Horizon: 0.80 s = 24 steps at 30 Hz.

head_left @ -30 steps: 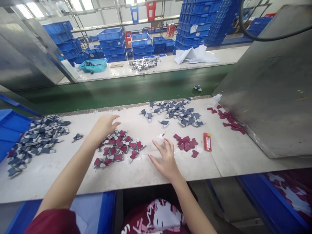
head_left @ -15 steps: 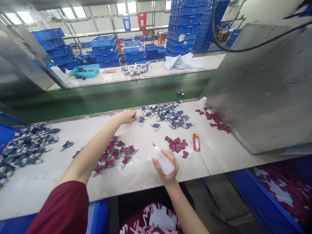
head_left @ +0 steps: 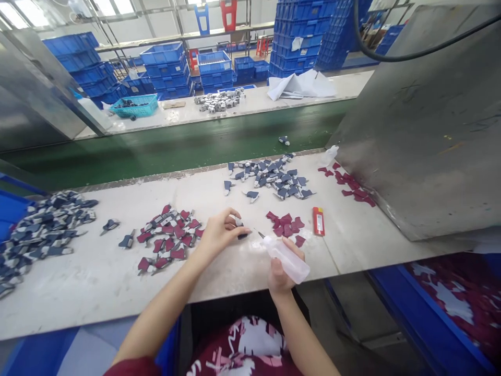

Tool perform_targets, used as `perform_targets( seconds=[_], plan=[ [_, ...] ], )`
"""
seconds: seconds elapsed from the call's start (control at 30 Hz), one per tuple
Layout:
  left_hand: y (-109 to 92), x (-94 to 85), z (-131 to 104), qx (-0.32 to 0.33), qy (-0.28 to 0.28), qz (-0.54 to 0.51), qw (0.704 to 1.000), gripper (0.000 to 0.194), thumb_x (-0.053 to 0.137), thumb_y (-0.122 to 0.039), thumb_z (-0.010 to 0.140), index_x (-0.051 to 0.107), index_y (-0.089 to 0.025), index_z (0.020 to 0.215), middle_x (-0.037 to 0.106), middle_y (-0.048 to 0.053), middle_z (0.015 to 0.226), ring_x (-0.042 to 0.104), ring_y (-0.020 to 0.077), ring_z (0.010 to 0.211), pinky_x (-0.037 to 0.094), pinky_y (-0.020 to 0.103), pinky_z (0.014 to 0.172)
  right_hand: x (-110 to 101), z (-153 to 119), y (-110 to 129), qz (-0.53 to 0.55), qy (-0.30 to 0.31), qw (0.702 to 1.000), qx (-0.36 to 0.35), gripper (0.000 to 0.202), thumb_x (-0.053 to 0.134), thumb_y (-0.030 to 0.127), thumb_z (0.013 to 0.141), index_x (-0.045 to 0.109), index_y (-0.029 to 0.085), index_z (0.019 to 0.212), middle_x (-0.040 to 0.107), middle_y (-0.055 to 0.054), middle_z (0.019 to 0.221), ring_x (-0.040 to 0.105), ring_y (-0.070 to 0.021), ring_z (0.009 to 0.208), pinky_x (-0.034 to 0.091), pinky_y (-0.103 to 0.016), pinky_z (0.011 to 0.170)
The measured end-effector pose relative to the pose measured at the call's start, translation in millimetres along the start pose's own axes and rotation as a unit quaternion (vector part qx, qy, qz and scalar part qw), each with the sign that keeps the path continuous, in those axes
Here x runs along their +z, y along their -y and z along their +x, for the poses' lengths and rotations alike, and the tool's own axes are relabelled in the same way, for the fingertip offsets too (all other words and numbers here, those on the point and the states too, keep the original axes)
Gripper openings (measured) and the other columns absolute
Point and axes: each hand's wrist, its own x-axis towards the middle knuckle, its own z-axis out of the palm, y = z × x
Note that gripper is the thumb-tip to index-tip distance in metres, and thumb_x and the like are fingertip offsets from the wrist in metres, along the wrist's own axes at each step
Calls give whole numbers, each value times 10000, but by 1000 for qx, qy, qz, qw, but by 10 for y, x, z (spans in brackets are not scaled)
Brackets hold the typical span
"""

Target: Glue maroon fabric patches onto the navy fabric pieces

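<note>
Between the fingers of my left hand (head_left: 223, 230) is a small grey-and-dark plastic part (head_left: 241, 235), mostly hidden by the fingertips. My right hand (head_left: 282, 269) is wrapped round a translucent squeeze bottle (head_left: 290, 261), tilted so its thin needle tip points up and left, close to the part. Just beyond the bottle lie loose maroon pieces (head_left: 287, 225). Left of my left hand is a pile of grey parts with maroon faces (head_left: 169, 240). Farther back sits a pile of parts with dark blue faces (head_left: 274, 176).
A red box (head_left: 318, 221) lies right of the maroon pieces. More blue-faced parts (head_left: 43, 235) are heaped at the left. A metal housing (head_left: 426, 130) bounds the right side. Behind the table runs a green conveyor belt (head_left: 188, 146) carrying one part. A blue crate (head_left: 426, 313) stands below right.
My left hand has come back from the far edge of the table toward the bottle, with a part in its fingers. The bottle has tipped further left in my right hand.
</note>
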Motion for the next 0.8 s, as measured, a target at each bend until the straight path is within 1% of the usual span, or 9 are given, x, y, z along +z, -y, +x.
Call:
perform_targets(
  seconds=[0.13, 0.23, 0.3, 0.4, 0.5, 0.57, 0.67, 0.73, 0.8],
  plan=[
    [89, 242, -221, -30, -39, -6, 999, 397, 811, -497, 678, 605, -218, 873, 659, -23, 636, 699, 192, 609, 513, 263, 570, -151, -23, 5, -35, -46, 995, 83, 350, 629, 431, 866, 650, 151, 1074, 656, -96, 979, 664, -230, 832, 562, -370, 687],
    [61, -124, -278, -20, -85, 52, 995, 353, 764, -491, 726, 647, -211, 908, 702, -3, 691, 718, 200, 665, 557, 286, 646, -299, 12, 30, -46, -35, 992, 112, 352, 675, 409, 837, 664, 133, 1055, 673, -87, 951, 657, -194, 745, 543, -322, 626],
    [82, -697, -280, -19, -186, 148, 971, 346, 721, -466, 771, 672, -211, 1000, 735, 5, 762, 723, 202, 728, 566, 300, 701, -403, 44, 36, -59, -37, 991, 116, 375, 727, 414, 799, 678, 124, 1031, 688, -91, 935, 660, -196, 732, 543, -321, 628],
    [258, -1831, -313, -50, -357, 335, 870, 314, 619, -370, 821, 661, -220, 1093, 679, -38, 701, 716, 218, 822, 534, 325, 806, -522, 62, 7, -97, -47, 989, 98, 405, 784, 427, 755, 694, 117, 999, 704, -106, 924, 679, -222, 766, 559, -348, 672],
    [521, -2838, -429, -81, -408, 411, 811, 215, 555, -431, 811, 623, -229, 833, 481, -57, 506, 708, 269, 903, 499, 312, 824, -556, 30, -55, -116, -31, 988, 97, 397, 794, 408, 763, 698, 108, 1003, 716, -113, 902, 687, -225, 739, 565, -350, 649],
    [643, -3246, -512, -97, -417, 410, 805, 257, 574, -474, 786, 577, -223, 735, 477, -41, 497, 682, 316, 1015, 498, 340, 836, -544, -6, -101, -115, -22, 990, 80, 384, 795, 381, 771, 695, 105, 1018, 716, -104, 860, 681, -216, 698, 562, -341, 610],
    [649, -3415, -515, -113, -455, 447, 762, 317, 600, -430, 802, 639, -163, 968, 717, 59, 928, 534, 410, 1277, 481, 511, 931, -522, -57, -164, -122, -16, 992, 28, 363, 789, 362, 779, 689, 118, 1028, 704, -79, 811, 666, -206, 664, 556, -338, 572],
    [548, -3304, -356, -92, -483, 486, 722, 496, 567, -354, 853, 561, -98, 1278, 605, 173, 1355, 405, 446, 1393, 399, 655, 1011, -521, -83, -190, -128, -9, 992, -3, 334, 782, 351, 786, 684, 142, 1028, 703, -68, 826, 666, -208, 686, 563, -347, 585],
    [403, -3085, -37, -45, -490, 509, 706, 600, 529, -323, 891, 455, -44, 1417, 472, 220, 1499, 380, 437, 1411, 304, 707, 1077, -528, -96, -193, -134, 10, 991, -14, 309, 774, 325, 796, 679, 157, 1037, 703, -70, 853, 673, -215, 721, 571, -359, 610]
  ],
)
